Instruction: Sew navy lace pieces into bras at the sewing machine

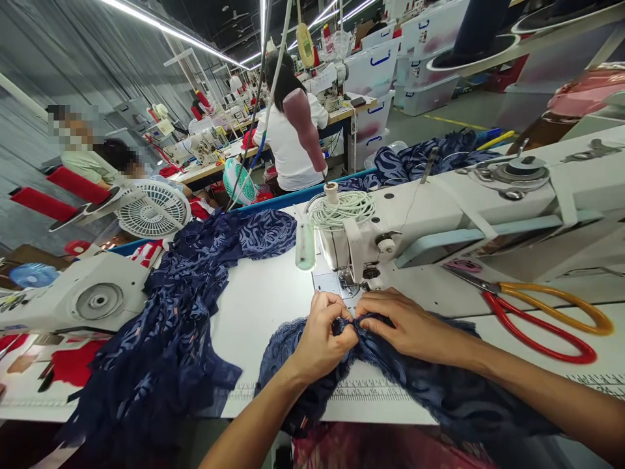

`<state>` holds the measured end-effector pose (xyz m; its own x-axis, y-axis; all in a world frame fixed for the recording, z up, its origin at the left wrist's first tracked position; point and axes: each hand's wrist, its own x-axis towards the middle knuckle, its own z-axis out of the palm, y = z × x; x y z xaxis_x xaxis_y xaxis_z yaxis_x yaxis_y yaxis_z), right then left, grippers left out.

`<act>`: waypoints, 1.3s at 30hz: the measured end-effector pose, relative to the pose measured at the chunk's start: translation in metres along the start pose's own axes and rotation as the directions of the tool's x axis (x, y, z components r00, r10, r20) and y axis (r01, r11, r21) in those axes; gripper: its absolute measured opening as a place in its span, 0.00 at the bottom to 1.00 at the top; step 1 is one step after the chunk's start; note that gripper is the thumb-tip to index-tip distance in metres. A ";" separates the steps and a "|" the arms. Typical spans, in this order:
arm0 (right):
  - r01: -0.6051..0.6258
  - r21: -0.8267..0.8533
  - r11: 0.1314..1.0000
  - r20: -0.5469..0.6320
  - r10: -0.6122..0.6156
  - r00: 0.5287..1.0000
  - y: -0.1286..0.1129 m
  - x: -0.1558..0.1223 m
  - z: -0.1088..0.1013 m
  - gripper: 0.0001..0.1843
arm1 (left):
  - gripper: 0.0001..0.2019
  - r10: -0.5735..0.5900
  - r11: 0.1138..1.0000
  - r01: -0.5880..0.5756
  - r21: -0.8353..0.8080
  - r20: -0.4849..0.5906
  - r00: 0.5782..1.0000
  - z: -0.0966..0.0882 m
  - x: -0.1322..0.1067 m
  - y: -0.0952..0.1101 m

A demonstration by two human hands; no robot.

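Observation:
Both hands pinch a navy lace garment piece (288,352) just in front of the sewing machine (351,251). My left hand (325,335) is closed on the lace, thumb against curled fingers. Close beside it, my right hand (400,322) grips the same piece, its fingers bent over the fabric. Between the fingertips the cloth is bunched, and the exact edges held are hidden. The presser foot (349,281) and metal needle plate (327,284) are a little beyond the fingers. From under my right forearm the lace trails down over the table's front edge.
A heap of navy lace pieces (180,306) covers the left of the white table (258,293) and hangs off its front. Scissors with red and orange handles (541,319) lie at right. More lace (420,159) sits behind the machine. A person in white (293,143) sits ahead.

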<state>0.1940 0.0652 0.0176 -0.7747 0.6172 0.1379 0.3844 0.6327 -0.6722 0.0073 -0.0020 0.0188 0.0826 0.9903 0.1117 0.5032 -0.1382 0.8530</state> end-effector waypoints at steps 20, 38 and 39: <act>-0.127 0.056 0.990 -0.007 0.128 0.992 -0.002 0.004 0.000 0.09 | 0.03 -0.025 0.994 0.007 0.108 0.164 0.986 -0.018 -0.001 -0.006; 0.005 -0.211 0.977 0.011 -0.003 1.000 -0.003 0.008 0.014 0.08 | 0.29 0.526 0.626 -0.457 0.633 0.090 0.846 0.042 -0.074 -0.016; 0.004 -0.226 0.974 0.000 -0.005 1.000 -0.002 0.009 0.016 0.08 | 0.29 0.527 0.625 -0.463 0.628 0.098 0.844 0.043 -0.076 -0.016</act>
<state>0.1786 0.0618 0.0089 -0.7764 0.6143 0.1411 0.4847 0.7249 -0.4894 0.0295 -0.0754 -0.0255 0.4191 0.7622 0.4934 0.8170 -0.5536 0.1612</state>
